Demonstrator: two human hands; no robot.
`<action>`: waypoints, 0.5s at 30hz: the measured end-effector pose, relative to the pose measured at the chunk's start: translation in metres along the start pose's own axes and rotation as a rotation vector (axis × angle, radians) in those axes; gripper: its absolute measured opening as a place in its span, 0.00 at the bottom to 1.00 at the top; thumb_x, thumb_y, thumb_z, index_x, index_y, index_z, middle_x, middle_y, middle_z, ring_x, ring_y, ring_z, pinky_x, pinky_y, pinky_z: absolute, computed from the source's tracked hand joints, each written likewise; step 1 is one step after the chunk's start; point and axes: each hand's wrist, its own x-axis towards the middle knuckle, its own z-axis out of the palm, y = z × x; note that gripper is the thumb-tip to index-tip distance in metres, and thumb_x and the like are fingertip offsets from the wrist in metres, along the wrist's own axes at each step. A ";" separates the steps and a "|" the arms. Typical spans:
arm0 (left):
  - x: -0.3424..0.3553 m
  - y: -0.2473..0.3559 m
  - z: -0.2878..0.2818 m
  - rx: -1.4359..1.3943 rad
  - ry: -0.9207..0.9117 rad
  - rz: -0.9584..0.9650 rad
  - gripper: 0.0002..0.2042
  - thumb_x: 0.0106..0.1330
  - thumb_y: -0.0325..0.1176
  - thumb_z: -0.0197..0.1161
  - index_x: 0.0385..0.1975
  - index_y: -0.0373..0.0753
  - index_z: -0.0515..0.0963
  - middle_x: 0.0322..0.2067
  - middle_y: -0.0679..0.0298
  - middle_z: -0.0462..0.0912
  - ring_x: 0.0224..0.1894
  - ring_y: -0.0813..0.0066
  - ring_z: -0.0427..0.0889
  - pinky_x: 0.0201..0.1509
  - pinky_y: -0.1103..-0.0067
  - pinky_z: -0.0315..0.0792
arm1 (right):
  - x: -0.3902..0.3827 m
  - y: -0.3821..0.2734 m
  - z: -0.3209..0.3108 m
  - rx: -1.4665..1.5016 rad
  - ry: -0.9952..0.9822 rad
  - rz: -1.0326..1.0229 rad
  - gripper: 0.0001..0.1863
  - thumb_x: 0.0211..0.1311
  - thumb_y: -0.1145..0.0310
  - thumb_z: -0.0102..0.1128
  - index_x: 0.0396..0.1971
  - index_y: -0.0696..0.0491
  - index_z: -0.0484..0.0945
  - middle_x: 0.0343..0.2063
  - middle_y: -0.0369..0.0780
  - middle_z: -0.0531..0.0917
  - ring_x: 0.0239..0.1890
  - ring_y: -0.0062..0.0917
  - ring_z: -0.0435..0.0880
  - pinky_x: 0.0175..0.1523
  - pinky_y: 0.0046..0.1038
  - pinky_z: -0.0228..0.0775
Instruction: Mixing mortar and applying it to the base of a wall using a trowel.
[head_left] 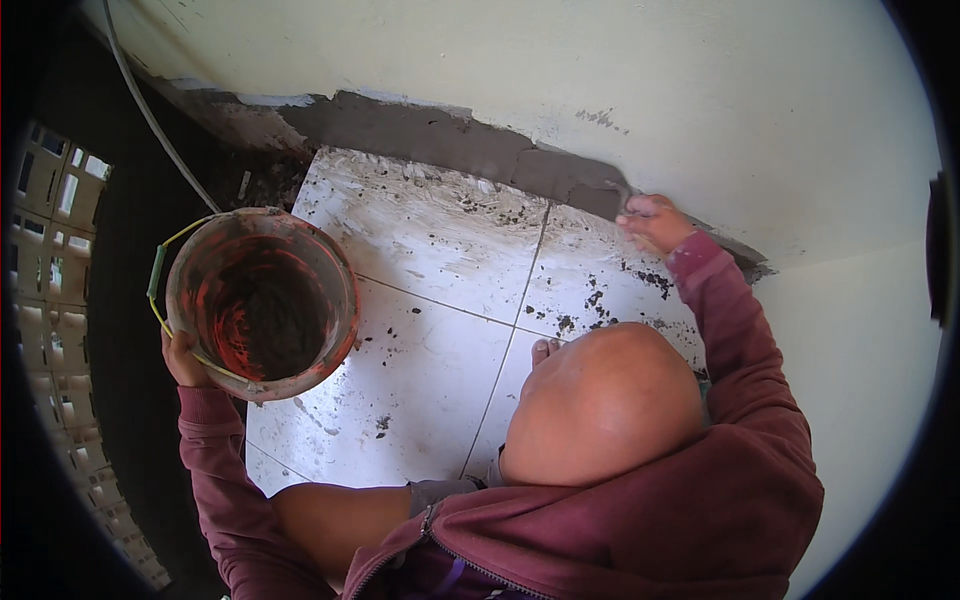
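Observation:
My left hand (183, 360) is closed on the near left side of a red bucket (345, 270), by its yellow wire handle with a green grip. The bucket is smeared with grey mortar, and more mortar (285, 335) lies inside it. On the right, my right hand (655, 226) is closed around a trowel (624, 192), whose thin bent neck shows beside the fingers. Its blade rests against the strip of wet grey mortar (420, 135) along the foot of the wall; mortar smears make the blade's outline hard to make out.
White floor tiles (430, 370) carry dirty smears and dark crumbs (590, 305). The cream wall (700, 90) rises behind the mortar and meets another at right. A grey hose (150, 115) hangs behind the bucket. Pierced blocks (60, 250) stand far left. My bent knee (605, 405) is between my arms.

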 end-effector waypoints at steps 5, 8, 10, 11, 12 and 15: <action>-0.010 0.013 -0.002 -0.084 -0.121 -0.042 0.19 0.49 0.35 0.44 0.39 0.31 0.70 0.36 0.54 0.74 0.38 0.62 0.74 0.43 0.72 0.69 | -0.036 0.018 -0.009 -0.028 0.148 -0.124 0.12 0.52 0.64 0.57 0.23 0.57 0.70 0.13 0.36 0.71 0.16 0.16 0.70 0.21 0.22 0.64; -0.012 0.024 0.011 -0.159 -0.242 -0.062 0.23 0.45 0.27 0.41 0.45 0.30 0.66 0.41 0.53 0.73 0.44 0.62 0.74 0.50 0.72 0.68 | -0.024 0.052 0.016 -0.660 0.244 -0.523 0.15 0.52 0.58 0.56 0.28 0.56 0.73 0.14 0.45 0.74 0.19 0.35 0.76 0.26 0.32 0.67; -0.012 0.024 0.020 -0.184 -0.283 -0.069 0.25 0.44 0.25 0.40 0.47 0.30 0.65 0.43 0.53 0.72 0.46 0.62 0.74 0.52 0.71 0.68 | -0.006 0.056 0.043 -0.637 0.109 -0.271 0.17 0.51 0.55 0.55 0.29 0.55 0.72 0.19 0.48 0.76 0.25 0.42 0.77 0.31 0.38 0.68; -0.012 0.023 0.019 -0.144 -0.241 -0.071 0.24 0.45 0.26 0.40 0.46 0.30 0.66 0.41 0.56 0.73 0.42 0.66 0.74 0.47 0.76 0.67 | 0.005 0.054 0.056 -0.741 0.111 -0.225 0.17 0.52 0.55 0.53 0.30 0.56 0.72 0.22 0.49 0.77 0.28 0.42 0.77 0.34 0.38 0.68; -0.011 0.024 0.021 -0.093 -0.204 -0.073 0.22 0.46 0.27 0.41 0.45 0.30 0.68 0.39 0.59 0.74 0.39 0.71 0.74 0.42 0.81 0.67 | 0.017 0.055 0.066 -0.834 0.110 -0.173 0.18 0.53 0.54 0.52 0.31 0.56 0.72 0.24 0.49 0.78 0.30 0.43 0.77 0.37 0.39 0.69; 0.000 0.016 0.004 0.065 -0.241 -0.023 0.25 0.44 0.24 0.39 0.48 0.29 0.64 0.44 0.52 0.72 0.46 0.61 0.74 0.51 0.70 0.69 | 0.047 0.055 0.085 -0.801 0.123 -0.047 0.20 0.54 0.54 0.49 0.33 0.57 0.71 0.29 0.50 0.78 0.35 0.44 0.77 0.42 0.38 0.68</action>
